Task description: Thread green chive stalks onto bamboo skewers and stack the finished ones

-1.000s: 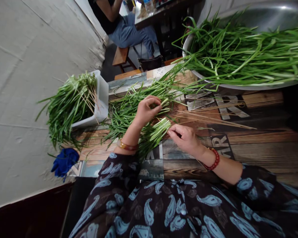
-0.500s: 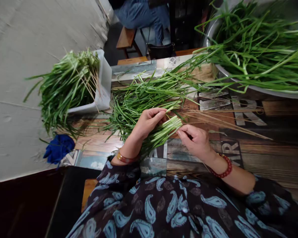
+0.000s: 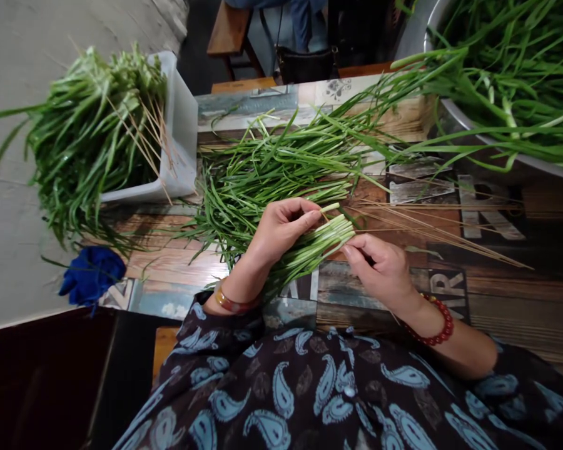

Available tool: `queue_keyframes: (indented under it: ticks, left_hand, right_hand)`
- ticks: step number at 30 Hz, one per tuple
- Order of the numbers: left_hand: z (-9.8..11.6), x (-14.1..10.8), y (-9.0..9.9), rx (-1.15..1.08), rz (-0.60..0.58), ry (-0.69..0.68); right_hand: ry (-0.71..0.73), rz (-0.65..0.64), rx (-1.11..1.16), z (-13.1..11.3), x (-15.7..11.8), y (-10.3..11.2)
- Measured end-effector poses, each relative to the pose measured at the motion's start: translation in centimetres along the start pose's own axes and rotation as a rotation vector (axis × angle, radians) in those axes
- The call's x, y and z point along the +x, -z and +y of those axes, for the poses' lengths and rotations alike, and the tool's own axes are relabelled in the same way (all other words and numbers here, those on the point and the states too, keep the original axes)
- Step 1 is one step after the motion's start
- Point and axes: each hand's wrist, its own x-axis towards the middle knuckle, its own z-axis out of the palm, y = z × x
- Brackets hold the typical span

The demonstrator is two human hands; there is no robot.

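Note:
My left hand [image 3: 286, 228] is closed on a green stalk, its pale end poking out past thumb and forefinger. Just below it lies a flat row of green stalks [image 3: 316, 245], pale ends toward the right. My right hand [image 3: 380, 265] pinches at the lower right corner of that row; a thin stick shows in part under the palm, and the fingertips' exact hold is too small to tell. Loose green stalks [image 3: 281, 165] are spread on the table behind both hands. Thin wooden sticks [image 3: 431, 232] lie to the right of them.
At the left, a white tub [image 3: 182, 137] holds skewered greens, with a blue cloth [image 3: 92, 275] in front of it. A large metal bowl [image 3: 464, 119] heaped with greens stands at the back right. Beyond the wooden table [image 3: 511, 294] are a stool [image 3: 228, 30] and a person's legs [image 3: 301, 25].
The view has shifted, so the tub and bowl appear larger and nearer the frame's edges. Both hands keep nearly the same pose at the row of stalks.

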Motion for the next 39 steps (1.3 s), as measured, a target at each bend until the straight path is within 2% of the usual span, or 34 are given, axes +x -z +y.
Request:
queue_keyframes:
  ticks: [7,15,39]
  left_hand:
    - [-0.30,-0.04,-0.02,-0.051,0.014,-0.020]
    - [-0.16,-0.16,-0.14,-0.054,0.040,0.019]
    - [0.02,-0.32,-0.21,-0.009,0.061,0.021]
  right_hand:
    - [0.001,0.008,0.000,-0.03,-0.01,-0.09]
    - [0.001,0.005,0.010,-0.10,0.03,-0.02]
    - [-0.029,-0.011,-0.009,-0.05,0.06,-0.09]
